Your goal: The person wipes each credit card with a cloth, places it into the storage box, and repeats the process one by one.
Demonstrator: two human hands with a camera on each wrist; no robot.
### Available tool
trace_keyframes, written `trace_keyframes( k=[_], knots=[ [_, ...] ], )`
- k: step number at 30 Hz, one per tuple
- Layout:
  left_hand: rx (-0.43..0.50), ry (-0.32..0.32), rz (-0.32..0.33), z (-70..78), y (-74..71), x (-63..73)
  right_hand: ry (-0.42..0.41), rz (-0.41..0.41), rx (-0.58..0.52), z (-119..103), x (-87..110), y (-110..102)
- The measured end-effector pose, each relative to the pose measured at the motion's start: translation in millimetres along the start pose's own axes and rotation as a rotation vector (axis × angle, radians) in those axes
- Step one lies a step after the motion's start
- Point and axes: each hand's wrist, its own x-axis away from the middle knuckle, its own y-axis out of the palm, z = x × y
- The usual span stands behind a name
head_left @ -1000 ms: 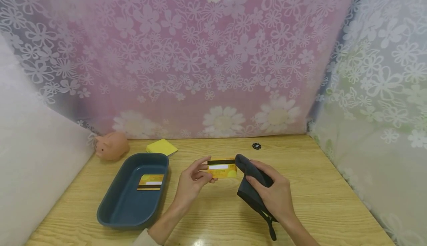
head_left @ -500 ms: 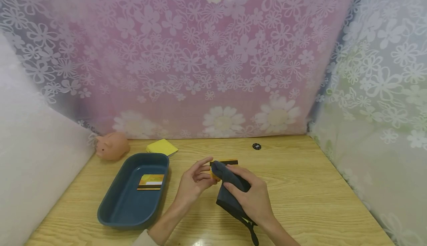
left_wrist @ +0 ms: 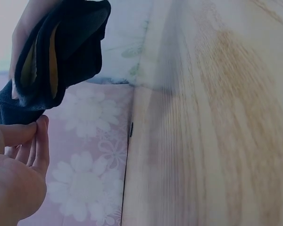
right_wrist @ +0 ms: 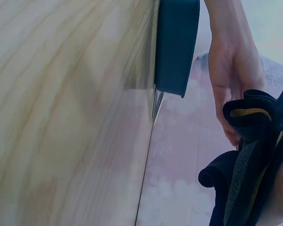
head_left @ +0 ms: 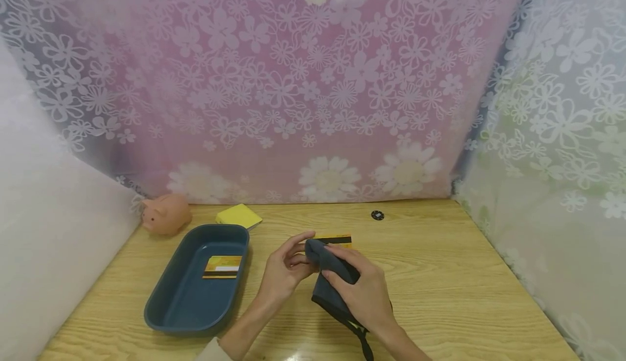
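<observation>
In the head view, my left hand [head_left: 283, 268] pinches the left end of a yellow-orange bank card [head_left: 337, 240] with a black magnetic stripe. My right hand [head_left: 364, 293] grips a folded dark grey cloth [head_left: 330, 290] with black edging and a hanging loop. The cloth lies over the card's front, so only the striped upper edge shows at the right. In the left wrist view, the thumb and fingertips of the left hand [left_wrist: 21, 165] meet right at the lower end of the cloth [left_wrist: 80, 56]. Yellow lining shows inside the folds of the cloth [right_wrist: 247, 165] in the right wrist view.
Left of my hands stands a dark blue bin [head_left: 181, 306], with a second bank card [head_left: 220, 266] in it. Behind it are a pink piggy bank [head_left: 167, 214] and a yellow pad [head_left: 239, 215]. A black poker chip [head_left: 377, 215] lies near the table's back edge.
My right hand has brought the cloth leftward, over the card and up to the left fingertips. The card was mostly uncovered a second ago. My left hand has barely moved.
</observation>
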Motion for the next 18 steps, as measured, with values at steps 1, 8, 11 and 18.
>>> trace_keyframes(
  k=[1, 8, 11, 18],
  knots=[
    [-0.003, -0.005, 0.001, 0.0, -0.1, -0.1, 0.006, 0.010, 0.016, 1, 0.0, -2],
    [-0.028, -0.013, 0.008, 2.0, -0.6, -0.1, 0.038, 0.059, 0.076, 8, -1.6, -17],
    [-0.040, -0.008, 0.010, 2.0, -1.4, 0.0, 0.035, 0.066, 0.082, 12, -2.8, -22],
    [-0.039, -0.009, 0.026, 3.3, -1.7, 0.8, 0.072, 0.103, 0.119, 18, -3.3, -35]
  ],
)
